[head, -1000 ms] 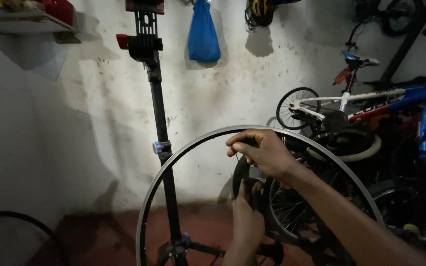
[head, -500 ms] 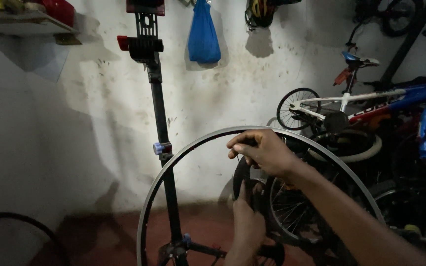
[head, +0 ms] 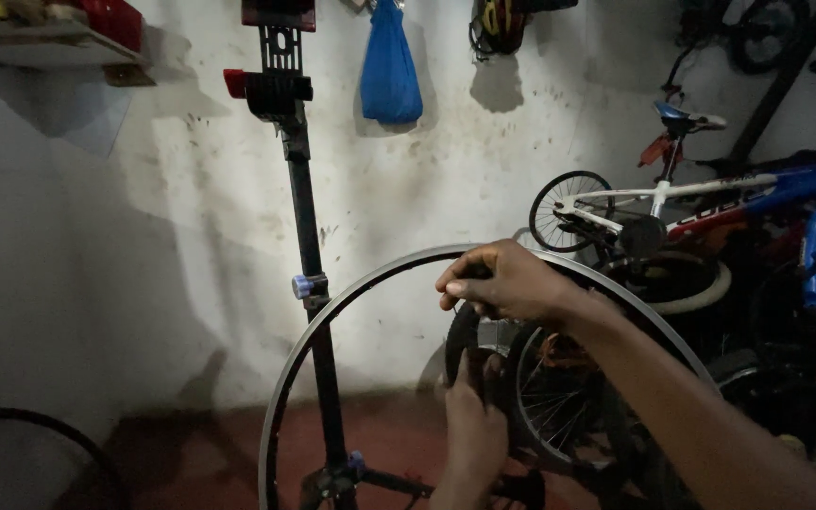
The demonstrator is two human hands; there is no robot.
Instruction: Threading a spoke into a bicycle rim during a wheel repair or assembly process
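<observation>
Nothing has shifted since the earlier frame. Rim (head: 351,312), a thin bare metal hoop, stands upright before the black stand (head: 309,246), wall well behind. Right hand (head: 502,281) is curled closed on its top edge; left hand (head: 474,434) grips the dark hub (head: 465,340) inside.

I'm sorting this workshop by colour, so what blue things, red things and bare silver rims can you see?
Blue: 3, the hanging bag, the bike frame, the stand's collar
Red: 2, the box on the shelf, the clamp end
Silver rim: 1, at the right hand, left hand below
Total: 6
</observation>
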